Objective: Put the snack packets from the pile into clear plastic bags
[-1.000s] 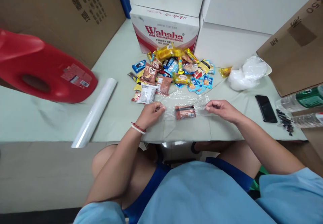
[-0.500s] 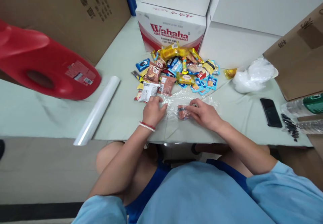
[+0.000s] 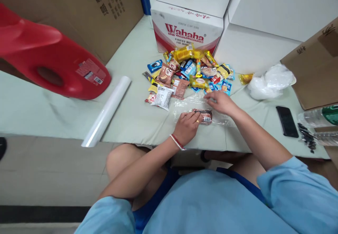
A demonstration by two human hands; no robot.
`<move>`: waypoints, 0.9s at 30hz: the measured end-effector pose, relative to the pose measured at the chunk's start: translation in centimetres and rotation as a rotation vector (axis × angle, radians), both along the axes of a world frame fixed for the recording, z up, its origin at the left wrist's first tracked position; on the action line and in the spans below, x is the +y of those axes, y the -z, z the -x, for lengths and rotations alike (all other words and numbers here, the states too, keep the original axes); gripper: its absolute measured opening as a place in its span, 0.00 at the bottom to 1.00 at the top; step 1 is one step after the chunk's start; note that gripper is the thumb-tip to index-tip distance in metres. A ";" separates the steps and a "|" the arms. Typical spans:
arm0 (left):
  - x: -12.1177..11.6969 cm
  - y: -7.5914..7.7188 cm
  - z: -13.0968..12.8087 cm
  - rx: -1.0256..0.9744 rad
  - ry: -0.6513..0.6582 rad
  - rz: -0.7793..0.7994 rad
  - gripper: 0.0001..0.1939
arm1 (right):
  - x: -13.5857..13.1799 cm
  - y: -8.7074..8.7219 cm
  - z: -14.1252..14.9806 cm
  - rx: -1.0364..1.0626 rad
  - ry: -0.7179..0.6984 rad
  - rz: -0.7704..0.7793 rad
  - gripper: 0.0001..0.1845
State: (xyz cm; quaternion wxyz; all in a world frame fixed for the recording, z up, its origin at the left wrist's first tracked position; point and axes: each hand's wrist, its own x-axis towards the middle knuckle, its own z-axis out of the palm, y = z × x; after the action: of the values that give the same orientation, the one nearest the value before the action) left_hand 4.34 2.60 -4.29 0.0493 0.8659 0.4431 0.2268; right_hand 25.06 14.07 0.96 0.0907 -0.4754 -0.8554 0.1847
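Observation:
A small brown snack packet (image 3: 206, 117) with a barcode lies on a crinkled sheet of clear plastic film (image 3: 182, 103) near the table's front edge. My left hand (image 3: 187, 125), with a ring and a red-and-white bracelet, has its fingers closed over the packet's left end. Just beyond the packet, my right hand (image 3: 221, 102) is closed with its fingertips at the film's far edge, close to the snack heap. That heap holds several wrapped snacks, among them a silver packet (image 3: 163, 97), a brown cookie packet (image 3: 166, 75) and a yellow packet (image 3: 198, 82).
A white plastic roll (image 3: 107, 111) and a large red jug (image 3: 89, 77) are at left. Behind the snacks stands a Wahaba box (image 3: 186, 28). To the right are a white plastic bag (image 3: 271, 82), a phone (image 3: 287, 121) and a bottle (image 3: 313, 118), beside a cardboard box (image 3: 311, 65).
My left hand has moved right, from beside the silver packet onto the brown packet. My right hand has left the brown packet and moved farther back. The view has shifted slightly.

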 end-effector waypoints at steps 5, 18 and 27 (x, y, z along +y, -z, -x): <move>0.3 -0.2 -0.1 0.026 0.010 -0.045 0.16 | 4.6 0.7 2.6 -0.236 0.082 -0.043 0.29; -0.1 -0.7 -0.5 0.038 -0.002 0.032 0.17 | -6.8 -3.1 1.7 -0.206 -0.113 -0.095 0.14; 2.8 -1.4 5.4 -0.677 -0.375 0.390 0.14 | -10.0 1.5 1.1 -0.101 -0.182 -0.105 0.25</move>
State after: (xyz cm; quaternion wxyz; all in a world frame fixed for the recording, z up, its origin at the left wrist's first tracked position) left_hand -1.07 5.42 -2.86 0.3126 0.6214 0.5863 0.4152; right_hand 23.92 4.04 -0.52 0.0552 -0.3991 -0.9070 0.1227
